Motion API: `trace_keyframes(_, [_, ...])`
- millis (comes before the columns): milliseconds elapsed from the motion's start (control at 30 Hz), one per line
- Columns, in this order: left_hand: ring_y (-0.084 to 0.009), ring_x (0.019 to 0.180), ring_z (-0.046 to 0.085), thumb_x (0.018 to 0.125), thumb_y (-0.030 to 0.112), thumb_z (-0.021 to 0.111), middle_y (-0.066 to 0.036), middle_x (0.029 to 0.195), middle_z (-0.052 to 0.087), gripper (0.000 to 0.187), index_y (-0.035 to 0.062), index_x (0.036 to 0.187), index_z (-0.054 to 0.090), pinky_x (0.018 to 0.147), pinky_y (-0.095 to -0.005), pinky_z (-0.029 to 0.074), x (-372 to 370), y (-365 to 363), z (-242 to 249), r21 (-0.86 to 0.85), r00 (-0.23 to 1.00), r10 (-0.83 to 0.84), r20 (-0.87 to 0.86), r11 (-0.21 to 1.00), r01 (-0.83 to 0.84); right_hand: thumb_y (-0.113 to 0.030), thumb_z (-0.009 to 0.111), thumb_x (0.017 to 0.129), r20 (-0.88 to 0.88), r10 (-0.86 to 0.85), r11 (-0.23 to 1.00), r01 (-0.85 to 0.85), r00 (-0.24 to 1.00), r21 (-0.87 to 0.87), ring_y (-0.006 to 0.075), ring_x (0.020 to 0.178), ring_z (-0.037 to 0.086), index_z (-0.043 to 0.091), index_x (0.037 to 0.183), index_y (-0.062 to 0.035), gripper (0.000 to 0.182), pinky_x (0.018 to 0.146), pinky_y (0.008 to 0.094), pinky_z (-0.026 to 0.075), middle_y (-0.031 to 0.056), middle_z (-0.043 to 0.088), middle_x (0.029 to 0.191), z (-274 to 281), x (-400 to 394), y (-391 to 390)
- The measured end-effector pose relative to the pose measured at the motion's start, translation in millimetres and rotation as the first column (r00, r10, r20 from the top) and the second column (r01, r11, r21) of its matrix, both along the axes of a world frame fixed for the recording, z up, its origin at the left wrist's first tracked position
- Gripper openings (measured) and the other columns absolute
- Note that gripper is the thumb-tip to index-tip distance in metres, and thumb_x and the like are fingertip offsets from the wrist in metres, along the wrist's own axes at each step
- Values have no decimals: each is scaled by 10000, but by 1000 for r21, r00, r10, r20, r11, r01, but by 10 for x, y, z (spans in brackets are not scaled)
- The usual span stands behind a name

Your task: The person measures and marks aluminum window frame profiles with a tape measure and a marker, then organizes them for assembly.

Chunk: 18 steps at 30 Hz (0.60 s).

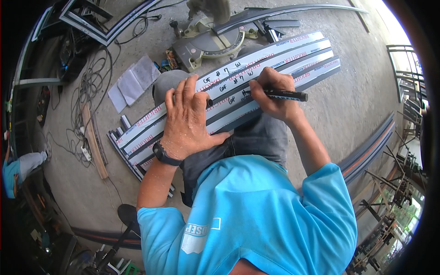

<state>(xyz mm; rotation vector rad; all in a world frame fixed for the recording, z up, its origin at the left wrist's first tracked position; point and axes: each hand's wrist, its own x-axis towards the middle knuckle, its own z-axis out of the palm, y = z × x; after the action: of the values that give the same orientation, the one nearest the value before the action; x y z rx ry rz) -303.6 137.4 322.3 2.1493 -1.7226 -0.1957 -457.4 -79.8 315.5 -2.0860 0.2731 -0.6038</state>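
Observation:
My right hand [277,94] grips a black marker [293,95] with its tip down at the film of an aluminium profile. My left hand [185,117] lies across the profiles [293,66], thumb stretched out. At its bent index finger sits a small black marker cap [210,103], which the hand appears to hold. Side by side over my thighs, the profiles carry white film printed BRIGHTER ALUMINUM. Handwriting with "# 7" shows on several of them; the newest-looking line, beside the marker tip, is partly hidden by my right fingers.
A miter saw [208,46] stands on the floor just beyond the profiles. Open papers [134,83] lie to its left, near tangled cables [75,121] and a wooden strip [95,142]. Long dark profiles [369,149] rest at the right. Another person [23,169] is at far left.

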Motion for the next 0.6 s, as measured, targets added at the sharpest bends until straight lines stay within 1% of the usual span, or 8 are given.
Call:
trace_keyframes(133, [-472,1414,285,639,490,931,-292,1487,289,949,104,1254,320,1137,-621,204,-10,0,4,3,1000,-4,-4,1000,4,-83,713,889,6,2,1000,-2,1000,-5,140,500,515,494,725,-35,278,491,314,416,64,523,594,0,-10,-23])
trace_keyframes(167, [-471,1414,284,638,490,932,-291,1485,288,951,105,1255,319,1137,-620,204,-2,-3,4,-3,1000,-6,-4,1000,6,-90,716,889,11,-14,1000,15,1000,-16,156,498,526,490,720,-38,287,491,323,426,71,525,583,-15,-4,-33])
trace_keyframes(233, [-453,1424,300,584,437,955,-276,1493,313,994,108,1280,326,1143,-614,220,-4,0,-23,-19,1000,11,7,1000,-11,-105,722,888,23,-44,998,45,999,-39,189,494,548,482,710,-44,305,491,343,444,86,529,560,-55,2,-52])
trace_keyframes(267, [-443,1428,308,558,411,967,-269,1497,325,1019,110,1293,329,1146,-611,228,-15,8,-32,-26,1000,19,11,999,-19,-94,714,891,11,-33,999,33,999,-37,172,499,532,485,718,-42,292,495,336,436,77,521,572,-52,-13,-51])
trace_keyframes(333, [-443,1430,306,561,409,966,-269,1498,324,1017,111,1295,328,1148,-612,225,-23,20,-24,-20,1000,20,1,1000,-20,-72,699,896,-14,-11,999,11,1000,-30,137,510,501,491,734,-38,266,504,321,420,60,505,594,-36,-26,-57])
trace_keyframes(467, [-461,1403,298,641,494,924,-271,1479,296,923,109,1235,331,1132,-615,210,-3,1,-19,-19,1000,-4,4,1000,4,-77,693,902,-10,-53,999,53,999,1,136,511,501,491,734,-41,265,510,323,425,59,504,596,-8,-12,-28])
trace_keyframes(533, [-460,1406,296,646,496,920,-274,1479,297,915,109,1233,333,1130,-615,211,-11,0,-7,-18,1000,-3,2,1000,3,-81,692,906,1,-50,999,50,999,-10,135,516,503,492,737,-41,265,510,319,422,61,504,598,-33,-22,-55])
trace_keyframes(600, [-460,1409,294,650,496,916,-277,1479,299,910,108,1233,336,1129,-614,212,-8,2,-4,-17,1000,-1,6,1000,1,-88,688,911,-66,3,1000,-2,998,6,125,533,512,494,737,-44,265,513,309,421,56,522,610,24,-53,-93])
